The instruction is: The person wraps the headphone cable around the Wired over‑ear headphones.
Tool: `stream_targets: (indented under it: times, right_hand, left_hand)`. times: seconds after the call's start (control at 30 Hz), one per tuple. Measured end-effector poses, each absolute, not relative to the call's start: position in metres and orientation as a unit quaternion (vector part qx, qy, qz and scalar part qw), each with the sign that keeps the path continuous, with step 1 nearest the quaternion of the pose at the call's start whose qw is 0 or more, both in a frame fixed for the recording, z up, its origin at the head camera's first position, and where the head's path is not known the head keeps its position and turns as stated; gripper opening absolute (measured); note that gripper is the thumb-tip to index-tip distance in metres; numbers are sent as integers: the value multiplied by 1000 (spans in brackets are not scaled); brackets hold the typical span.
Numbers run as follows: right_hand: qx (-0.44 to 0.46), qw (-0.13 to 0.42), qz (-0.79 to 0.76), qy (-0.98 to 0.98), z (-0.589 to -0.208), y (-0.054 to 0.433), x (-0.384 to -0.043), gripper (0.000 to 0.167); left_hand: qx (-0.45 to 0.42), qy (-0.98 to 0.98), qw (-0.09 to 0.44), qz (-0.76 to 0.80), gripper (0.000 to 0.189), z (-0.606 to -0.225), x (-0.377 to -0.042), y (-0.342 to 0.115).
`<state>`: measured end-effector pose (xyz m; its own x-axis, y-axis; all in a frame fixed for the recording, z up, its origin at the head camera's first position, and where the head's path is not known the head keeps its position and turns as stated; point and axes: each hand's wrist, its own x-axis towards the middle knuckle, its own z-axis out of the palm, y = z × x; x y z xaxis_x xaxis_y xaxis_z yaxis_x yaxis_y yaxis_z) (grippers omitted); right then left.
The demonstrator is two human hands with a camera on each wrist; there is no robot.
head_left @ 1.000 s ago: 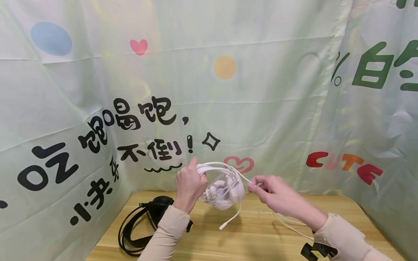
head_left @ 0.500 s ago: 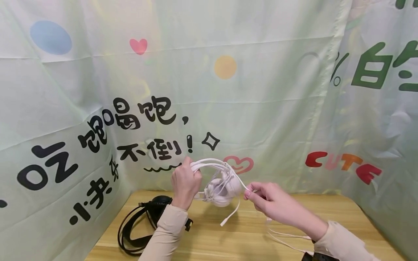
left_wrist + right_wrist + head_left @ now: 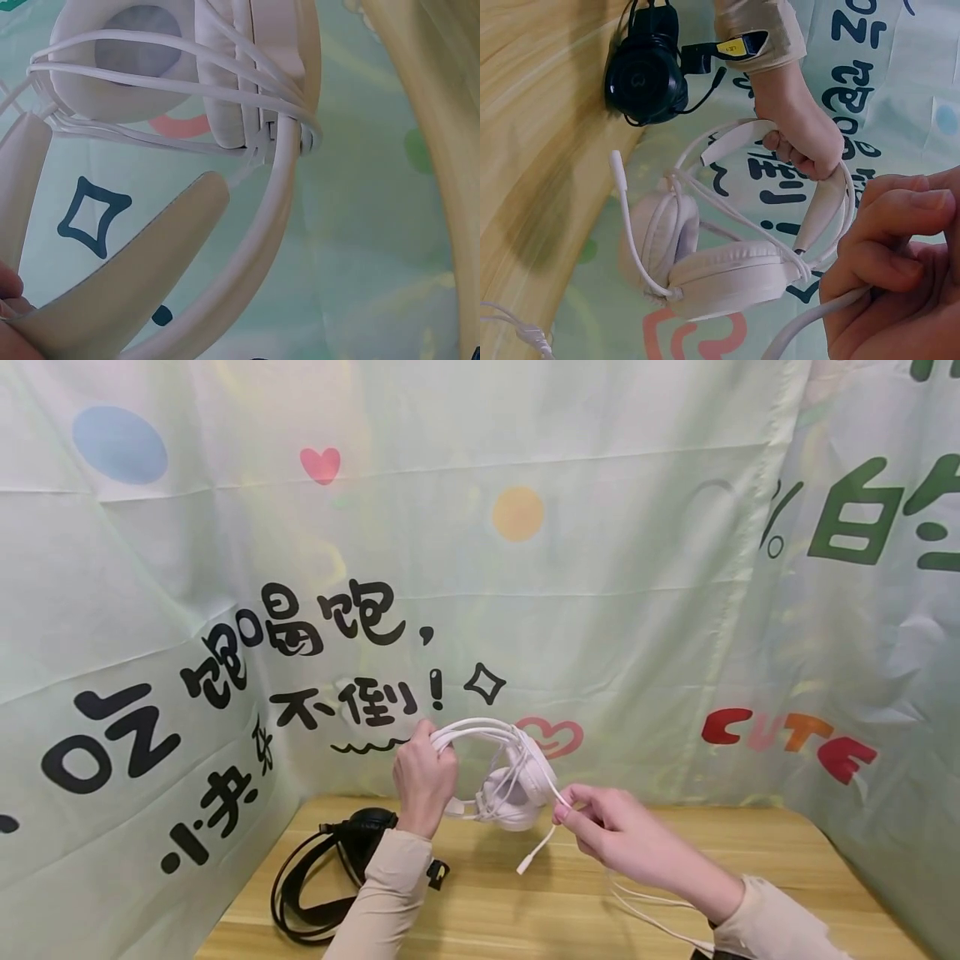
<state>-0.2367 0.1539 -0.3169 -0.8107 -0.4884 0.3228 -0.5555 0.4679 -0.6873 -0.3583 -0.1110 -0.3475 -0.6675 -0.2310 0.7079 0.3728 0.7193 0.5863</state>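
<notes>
A white headset (image 3: 510,781) hangs in the air above the wooden table (image 3: 555,893), with its white cable wound round the ear cups (image 3: 187,82) (image 3: 720,277). My left hand (image 3: 423,777) grips the headband (image 3: 727,139) at its left end. To the right, my right hand (image 3: 592,814) pinches the white cable (image 3: 551,789) (image 3: 810,315) coming off the ear cups. The microphone boom (image 3: 536,852) (image 3: 626,217) dangles below the cups. More cable (image 3: 652,910) trails down past my right wrist.
A black headset (image 3: 337,868) (image 3: 645,71) lies on the table at the left, below my left forearm. Printed fabric (image 3: 525,568) walls the table in at the back, left and right.
My left hand has lifted the white headset a little and shifted it left. My right hand has followed left along the cable, closer to the ear cups.
</notes>
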Motion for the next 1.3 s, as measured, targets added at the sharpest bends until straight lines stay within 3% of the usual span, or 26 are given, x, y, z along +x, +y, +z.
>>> stream_targets:
  times: [1.0,1.3]
  right_hand:
    - [317,28,424,-848,-332,149,-241,18]
    - [329,33,421,-844,-339,146,-242,21]
  left_hand:
    - [58,-764,380,-518,16,-363,-382,-108]
    - [98,-750,328,-566,12,-369,-386,-107]
